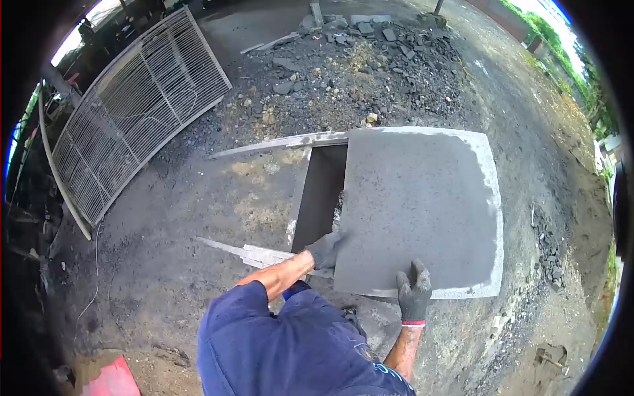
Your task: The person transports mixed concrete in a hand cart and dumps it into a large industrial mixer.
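Note:
A large, flat grey slab lies in front of me, dark across its middle and pale along its right and far edges. Beside its left edge runs a dark rectangular opening. My left hand, in a dark glove, is at the slab's near left edge, over the near end of this opening. Its fingers are smeared, so their grip cannot be made out. On the near edge rests my right hand, gloved with a red-and-white cuff, fingers apart and holding nothing.
A metal grate leans at the far left, beside a curved pole. Rubble and broken dark pieces are heaped beyond the slab. Pale strips lie near the opening. A red sheet is at lower left.

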### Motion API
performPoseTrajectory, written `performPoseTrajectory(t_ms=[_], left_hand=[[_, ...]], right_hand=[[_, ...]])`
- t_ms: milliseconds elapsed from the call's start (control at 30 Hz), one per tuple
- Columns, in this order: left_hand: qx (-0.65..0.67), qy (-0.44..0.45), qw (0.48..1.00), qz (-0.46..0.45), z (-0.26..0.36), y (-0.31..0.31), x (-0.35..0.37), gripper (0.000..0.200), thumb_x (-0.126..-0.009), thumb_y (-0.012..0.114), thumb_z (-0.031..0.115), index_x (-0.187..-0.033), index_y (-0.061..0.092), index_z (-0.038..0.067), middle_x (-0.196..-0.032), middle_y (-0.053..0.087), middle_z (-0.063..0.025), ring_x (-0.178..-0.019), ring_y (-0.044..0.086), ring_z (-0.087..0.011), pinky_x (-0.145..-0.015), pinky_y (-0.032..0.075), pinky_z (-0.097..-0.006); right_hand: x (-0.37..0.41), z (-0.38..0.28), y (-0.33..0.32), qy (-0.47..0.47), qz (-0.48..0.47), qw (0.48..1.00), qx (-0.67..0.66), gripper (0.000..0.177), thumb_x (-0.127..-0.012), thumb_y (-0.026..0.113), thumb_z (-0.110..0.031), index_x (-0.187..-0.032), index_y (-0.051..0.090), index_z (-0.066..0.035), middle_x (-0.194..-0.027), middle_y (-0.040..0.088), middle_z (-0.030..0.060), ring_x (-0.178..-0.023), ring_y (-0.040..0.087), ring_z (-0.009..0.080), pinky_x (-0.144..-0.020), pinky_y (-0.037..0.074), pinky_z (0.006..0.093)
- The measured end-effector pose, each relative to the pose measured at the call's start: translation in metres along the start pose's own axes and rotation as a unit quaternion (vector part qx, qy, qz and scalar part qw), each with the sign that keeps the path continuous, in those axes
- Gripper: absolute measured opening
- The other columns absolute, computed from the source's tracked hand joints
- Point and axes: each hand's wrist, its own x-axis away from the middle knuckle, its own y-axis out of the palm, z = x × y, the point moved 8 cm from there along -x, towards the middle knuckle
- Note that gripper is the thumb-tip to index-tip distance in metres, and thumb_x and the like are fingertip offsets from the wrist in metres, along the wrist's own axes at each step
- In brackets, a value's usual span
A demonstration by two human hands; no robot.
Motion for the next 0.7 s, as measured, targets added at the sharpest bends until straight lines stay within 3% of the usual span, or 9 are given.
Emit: performPoseTrajectory(t_ms=[233, 300, 333, 367, 433, 500, 633, 667, 700], left_hand=[[-0.182, 0.139, 0.973, -0.034, 0.047, 0.085, 0.075, 0.104, -0.077, 0.061, 0.076, -0.15, 0.036, 0.006, -0.147, 0.048, -0.01, -0.132, 0.047, -0.0261, -0.11, 0.039, -0.046], [-0.312, 0.227, 0.923, -0.008, 0.07, 0.125, 0.1, 0.106, -0.078, 0.051, 0.083, -0.15, 0.037, 0.005, -0.147, 0.048, -0.0105, -0.134, 0.045, -0.0244, -0.11, 0.038, -0.0453], [-0.319, 0.305, 0.897, -0.03, 0.08, 0.163, 0.113, 0.094, -0.088, 0.043, 0.077, -0.147, 0.04, 0.004, -0.147, 0.048, -0.0113, -0.133, 0.046, -0.0237, -0.11, 0.038, -0.0431], [-0.542, 0.391, 0.744, 0.024, 0.094, 0.21, 0.138, 0.086, -0.094, 0.039, 0.072, -0.146, 0.043, 0.004, -0.146, 0.048, -0.0125, -0.133, 0.046, -0.023, -0.11, 0.038, -0.0419], [-0.72, 0.444, 0.527, 0.08, 0.105, 0.29, 0.168, 0.079, -0.099, 0.034, 0.067, -0.145, 0.045, 0.003, -0.146, 0.048, -0.0136, -0.132, 0.046, -0.0224, -0.11, 0.037, -0.0406], [-0.709, 0.416, 0.556, 0.126, 0.12, 0.334, 0.169, 0.047, -0.088, 0.065, 0.011, -0.131, 0.055, -0.002, -0.119, 0.066, -0.0157, -0.109, 0.061, -0.021, -0.095, 0.048, -0.0343], [-0.688, 0.484, 0.541, 0.014, 0.126, 0.413, 0.156, 0.039, -0.096, 0.059, 0.017, -0.129, 0.056, -0.003, -0.115, 0.067, -0.016, -0.103, 0.064, -0.0232, -0.093, 0.049, -0.0317], [-0.648, 0.499, 0.575, -0.014, 0.123, 0.439, 0.155, 0.045, -0.097, 0.058, 0.029, -0.13, 0.056, -0.002, -0.118, 0.066, -0.015, -0.105, 0.063, -0.0235, -0.094, 0.049, -0.033], [-0.573, 0.497, 0.647, -0.081, 0.122, 0.452, 0.145, 0.054, -0.097, 0.055, 0.04, -0.132, 0.054, -0.001, -0.121, 0.064, -0.0147, -0.108, 0.063, -0.0244, -0.095, 0.049, -0.0347]], right_hand=[[0.027, -0.052, -0.101, -0.231, 0.014, 0.972, 0.029, 0.062, -0.073, 0.083, -0.031, -0.123, 0.059, -0.002, -0.116, 0.064, 0.0179, -0.108, 0.061, 0.039, -0.094, 0.05, 0.0479], [0.032, -0.067, -0.124, -0.289, -0.021, 0.957, -0.02, 0.069, -0.069, 0.084, -0.039, -0.123, 0.06, -0.004, -0.118, 0.063, 0.0165, -0.11, 0.059, 0.0395, -0.095, 0.048, 0.0513], [0.027, -0.073, -0.136, -0.293, -0.02, 0.955, -0.024, 0.069, -0.069, 0.084, -0.039, -0.123, 0.06, -0.004, -0.118, 0.063, 0.0165, -0.11, 0.059, 0.0395, -0.095, 0.048, 0.0513], [0.028, -0.084, -0.145, -0.34, -0.04, 0.939, -0.025, 0.07, -0.068, 0.083, -0.042, -0.123, 0.061, -0.005, -0.119, 0.062, 0.0161, -0.111, 0.059, 0.0398, -0.096, 0.047, 0.0526], [0.026, -0.093, -0.158, -0.39, -0.059, 0.919, -0.028, 0.071, -0.067, 0.083, -0.044, -0.122, 0.061, -0.005, -0.12, 0.061, 0.0157, -0.111, 0.058, 0.0401, -0.097, 0.047, 0.054], [0.021, -0.096, -0.181, -0.43, 0.017, 0.903, -0.002, 0.069, -0.068, 0.082, -0.044, -0.121, 0.062, -0.006, -0.121, 0.06, 0.0156, -0.112, 0.058, 0.0396, -0.098, 0.046, 0.0551], [0.0, -0.106, -0.235, -0.422, 0.082, 0.903, -0.002, 0.067, -0.062, 0.081, -0.025, -0.124, 0.062, -0.006, -0.123, 0.063, 0.0153, -0.117, 0.059, 0.0374, -0.101, 0.047, 0.0474], [-0.007, -0.101, -0.243, -0.42, 0.098, 0.902, 0.024, 0.057, -0.074, 0.076, -0.026, -0.126, 0.061, -0.006, -0.126, 0.063, 0.0148, -0.117, 0.061, 0.035, -0.098, 0.049, 0.0445], [-0.012, -0.098, -0.251, -0.418, 0.102, 0.902, 0.022, 0.057, -0.074, 0.076, -0.026, -0.126, 0.061, -0.006, -0.126, 0.063, 0.0148, -0.117, 0.061, 0.035, -0.098, 0.049, 0.0445]])
